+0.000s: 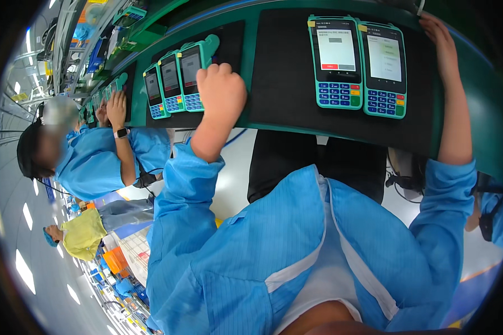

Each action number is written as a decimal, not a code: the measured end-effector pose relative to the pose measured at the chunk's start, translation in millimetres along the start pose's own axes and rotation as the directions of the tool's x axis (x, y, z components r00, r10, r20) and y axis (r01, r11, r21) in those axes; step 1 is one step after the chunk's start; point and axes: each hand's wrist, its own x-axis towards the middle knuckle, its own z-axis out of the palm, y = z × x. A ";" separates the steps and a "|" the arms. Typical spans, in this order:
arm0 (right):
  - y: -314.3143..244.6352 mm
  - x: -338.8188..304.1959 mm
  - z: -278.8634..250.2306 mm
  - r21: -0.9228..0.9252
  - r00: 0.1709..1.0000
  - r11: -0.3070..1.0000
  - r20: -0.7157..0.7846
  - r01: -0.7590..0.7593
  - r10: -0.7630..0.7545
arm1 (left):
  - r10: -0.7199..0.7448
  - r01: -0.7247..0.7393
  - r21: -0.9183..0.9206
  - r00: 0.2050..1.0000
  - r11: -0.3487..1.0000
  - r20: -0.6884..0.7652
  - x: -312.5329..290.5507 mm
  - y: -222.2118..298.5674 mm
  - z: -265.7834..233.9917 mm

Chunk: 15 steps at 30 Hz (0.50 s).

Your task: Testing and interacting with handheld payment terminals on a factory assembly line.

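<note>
Three terminals (170,79) are seen left of clenched left hand (222,89), near mat's (232,42) right edge; right hand's (439,34) grasp cannot be told.

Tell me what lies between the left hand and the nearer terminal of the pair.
In the head view, a strip of green bench, then bare black mat, lies between the left hand and the nearer terminal; no other object shows there.

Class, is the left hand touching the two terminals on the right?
No, the left hand is by the other three terminals.
</note>
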 end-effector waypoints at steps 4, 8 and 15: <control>-4.5 -4.4 6.9 -0.115 0.998 0.993 0.058 0.030 -0.023 | 0.052 -0.051 -0.064 0.998 0.997 0.019 -1.4 17.4 -10.8; -10.6 -6.4 26.1 -0.030 0.986 0.998 0.161 0.057 -0.052 | 0.035 -0.037 -0.202 0.999 0.979 -0.013 -7.9 17.6 -4.5; 0.4 5.6 -11.2 0.489 0.988 0.863 0.134 -0.129 0.072 | 0.001 0.021 -0.209 0.995 0.978 0.105 -6.7 22.2 -12.2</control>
